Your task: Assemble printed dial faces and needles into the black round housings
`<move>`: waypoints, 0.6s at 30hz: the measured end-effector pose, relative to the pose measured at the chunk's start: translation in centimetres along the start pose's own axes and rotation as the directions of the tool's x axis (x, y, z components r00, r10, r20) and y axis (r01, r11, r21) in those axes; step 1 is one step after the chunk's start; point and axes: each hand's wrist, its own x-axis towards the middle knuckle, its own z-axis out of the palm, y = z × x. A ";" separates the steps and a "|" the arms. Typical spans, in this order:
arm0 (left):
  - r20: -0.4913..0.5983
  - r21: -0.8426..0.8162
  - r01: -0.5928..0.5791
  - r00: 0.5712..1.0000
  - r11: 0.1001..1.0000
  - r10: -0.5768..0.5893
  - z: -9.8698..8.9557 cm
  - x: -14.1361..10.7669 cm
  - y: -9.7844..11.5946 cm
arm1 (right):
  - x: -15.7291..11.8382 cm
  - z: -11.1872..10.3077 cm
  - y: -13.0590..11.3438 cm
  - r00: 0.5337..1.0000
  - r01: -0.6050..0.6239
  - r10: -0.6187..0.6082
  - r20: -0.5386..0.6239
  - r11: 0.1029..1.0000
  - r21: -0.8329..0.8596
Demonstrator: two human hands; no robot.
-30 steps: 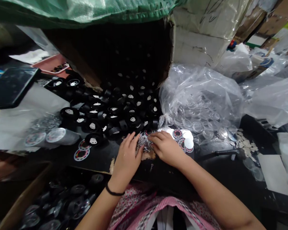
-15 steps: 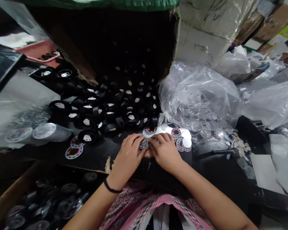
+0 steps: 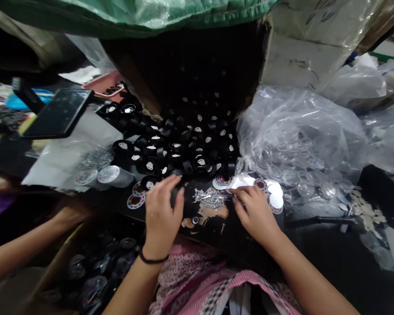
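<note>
My left hand (image 3: 164,210), a black band at its wrist, is raised over the bench with thumb and fingers apart, beside black round housings (image 3: 150,165). Nothing shows in it. My right hand (image 3: 254,210) rests with spread fingers near white discs (image 3: 243,180) and printed ring discs (image 3: 260,184). Between the hands lies a loose pile of small metal pins (image 3: 211,197) on the black bench. Just below the pile is a small round part (image 3: 195,220). Two more printed rings (image 3: 135,201) lie left of my left hand.
A clear bag of transparent discs (image 3: 295,144) stands at right, a black tool (image 3: 335,220) before it. Behind is a dark open carton (image 3: 264,65). A phone-like screen (image 3: 59,113) is at left. Another person's arm (image 3: 36,232) reaches in over a box of parts (image 3: 95,280).
My hands have moved apart from the pin pile, the left one leftward and up, the right one rightward. The view has shifted left, and another person's arm now shows.
</note>
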 end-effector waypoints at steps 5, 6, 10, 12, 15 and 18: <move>-0.028 0.033 0.168 0.986 0.985 -0.167 -0.2 2.8 -2.6 | -0.5 -0.1 -0.8 0.994 0.039 -0.059 0.093 0.979 0.199; -0.038 0.011 0.183 0.982 0.983 -0.182 -0.1 3.1 -2.8 | -0.7 -0.1 -1.0 0.994 0.029 -0.051 0.098 0.977 0.210; -0.099 -0.188 0.310 0.938 0.932 -0.332 -0.9 3.0 -1.4 | -1.9 -0.3 -1.1 0.993 -0.025 -0.003 0.119 0.972 0.236; -0.094 -0.378 0.415 0.872 0.828 -0.480 -1.6 2.4 0.3 | -2.8 -0.7 -0.7 0.987 -0.005 -0.036 0.158 0.967 0.253; 0.206 -0.750 0.550 0.721 0.367 -0.661 -2.0 1.2 3.2 | -4.1 -1.9 1.5 0.993 -0.050 0.024 0.116 0.971 0.235; 0.607 -0.730 0.669 0.537 -0.143 -0.587 -1.2 -0.5 6.1 | -4.8 -3.5 4.9 0.942 -0.318 0.326 -0.081 0.943 0.103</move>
